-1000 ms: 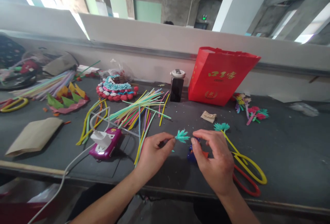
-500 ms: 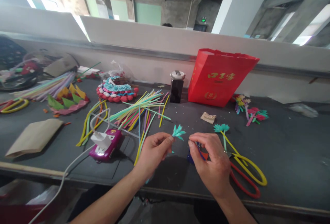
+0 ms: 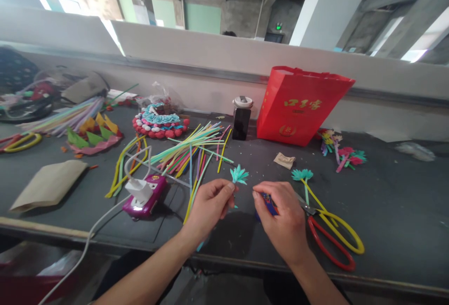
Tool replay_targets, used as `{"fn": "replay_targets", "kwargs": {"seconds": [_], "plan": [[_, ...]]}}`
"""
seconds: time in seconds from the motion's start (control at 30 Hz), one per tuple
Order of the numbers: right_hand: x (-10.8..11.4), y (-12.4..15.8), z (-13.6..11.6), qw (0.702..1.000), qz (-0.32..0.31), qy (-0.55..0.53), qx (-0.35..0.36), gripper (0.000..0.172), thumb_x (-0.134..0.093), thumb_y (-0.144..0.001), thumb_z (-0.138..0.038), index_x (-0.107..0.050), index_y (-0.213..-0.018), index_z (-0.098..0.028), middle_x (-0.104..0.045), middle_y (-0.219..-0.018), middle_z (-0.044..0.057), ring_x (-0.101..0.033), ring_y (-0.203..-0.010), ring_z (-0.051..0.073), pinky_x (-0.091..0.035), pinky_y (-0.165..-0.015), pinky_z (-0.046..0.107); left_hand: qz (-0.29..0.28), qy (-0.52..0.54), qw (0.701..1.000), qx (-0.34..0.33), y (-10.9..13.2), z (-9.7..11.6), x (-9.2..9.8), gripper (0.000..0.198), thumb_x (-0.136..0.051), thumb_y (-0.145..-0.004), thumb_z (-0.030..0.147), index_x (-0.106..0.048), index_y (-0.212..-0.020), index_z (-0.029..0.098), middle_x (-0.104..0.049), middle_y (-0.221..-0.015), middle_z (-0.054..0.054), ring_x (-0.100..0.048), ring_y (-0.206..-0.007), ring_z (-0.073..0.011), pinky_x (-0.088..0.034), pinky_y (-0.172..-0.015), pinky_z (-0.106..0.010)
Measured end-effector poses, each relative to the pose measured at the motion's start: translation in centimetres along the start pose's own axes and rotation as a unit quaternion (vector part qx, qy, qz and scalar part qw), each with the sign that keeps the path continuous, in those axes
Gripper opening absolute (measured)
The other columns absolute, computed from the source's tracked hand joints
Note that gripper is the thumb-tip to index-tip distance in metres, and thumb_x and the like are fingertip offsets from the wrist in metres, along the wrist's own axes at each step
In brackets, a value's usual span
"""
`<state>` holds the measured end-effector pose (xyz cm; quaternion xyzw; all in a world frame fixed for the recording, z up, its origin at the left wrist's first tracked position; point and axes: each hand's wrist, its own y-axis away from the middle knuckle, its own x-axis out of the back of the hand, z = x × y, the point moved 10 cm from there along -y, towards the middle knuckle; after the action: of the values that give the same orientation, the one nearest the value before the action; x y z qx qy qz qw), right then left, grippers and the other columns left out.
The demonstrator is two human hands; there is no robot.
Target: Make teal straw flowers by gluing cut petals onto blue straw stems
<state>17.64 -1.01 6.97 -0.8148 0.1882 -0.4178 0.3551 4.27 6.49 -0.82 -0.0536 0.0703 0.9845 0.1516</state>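
The dark table spreads all round both hands, and its near edge runs just under the wrists. Bare surface lies open to the right of the right hand, past the scissors. Beyond that hand, against the back wall, a red bag stands upright with its mouth open; what it holds cannot be seen. Loose coloured straws fan out beyond the left hand, their nearest ends just beside its knuckles. The scissors, with one red and one yellow loop, lie just right of the right hand. A purple socket block with a white plug sits left of the left hand. The left hand pinches the stem of a teal straw flower between thumb and forefinger, with the frilled head above the fingertips. The right hand is closed round a small blue object, near the flower but apart from it.
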Motion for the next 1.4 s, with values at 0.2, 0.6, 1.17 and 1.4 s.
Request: {"fn": "replay_targets", "kwargs": {"seconds": [0.2, 0.6, 1.17, 1.4], "plan": [[-4.3, 1.1, 2.2, 0.991, -0.12, 0.051, -0.026, 0.009, -0.059, -0.087, -0.016, -0.066, -0.089, -0.021, -0.07, -0.089, 0.003, -0.057, -0.088, 0.022, -0.045, -0.081, 0.037, 0.01, -0.022, 1.0, -0.01, -0.1, 0.2, 0.5, 0.031, -0.06, -0.081, 0.044, -0.064, -0.08, 0.013, -0.05, -0.052, 0.005, -0.035, -0.041, -0.0054, -0.024, -0.039, -0.018], [-9.1, 2.8, 2.7, 0.955, -0.247, 0.163, -0.007, 0.015, -0.06, -0.088, -0.018, -0.07, -0.096, -0.025, -0.07, -0.088, 0.004, -0.056, -0.085, 0.023, -0.036, -0.071, 0.034, 0.049, -0.063, 0.995, -0.059, 0.0, 1.9, 2.0, 0.027, -0.057, -0.079, 0.04, -0.065, -0.073, 0.014, -0.034, -0.049, 0.007, -0.026, -0.045, -0.0067, -0.018, -0.043, -0.021], [-8.1, 2.3, 2.1, 0.977, -0.197, 0.08, -0.032, 0.015, -0.048, -0.089, -0.008, -0.059, -0.089, -0.017, -0.066, -0.086, 0.004, -0.059, -0.081, 0.017, -0.045, -0.075, 0.029, 0.046, -0.042, 0.997, -0.039, 0.1, 1.5, 2.0, 0.023, -0.058, -0.076, 0.036, -0.06, -0.065, 0.015, -0.03, -0.048, 0.008, -0.022, -0.044, -0.0062, -0.015, -0.043, -0.021], [-3.4, 1.0, 3.7, 0.987, -0.083, -0.055, -0.125, 0.008, -0.056, -0.085, -0.016, -0.061, -0.085, -0.021, -0.059, -0.076, -0.001, -0.057, -0.066, 0.014, -0.047, -0.063, 0.026, 0.048, -0.077, 0.994, -0.057, -0.3, 1.2, 2.2, 0.024, -0.055, -0.079, 0.035, -0.061, -0.066, 0.016, -0.035, -0.05, 0.007, -0.025, -0.046, -0.007, -0.019, -0.044, -0.021]]}}
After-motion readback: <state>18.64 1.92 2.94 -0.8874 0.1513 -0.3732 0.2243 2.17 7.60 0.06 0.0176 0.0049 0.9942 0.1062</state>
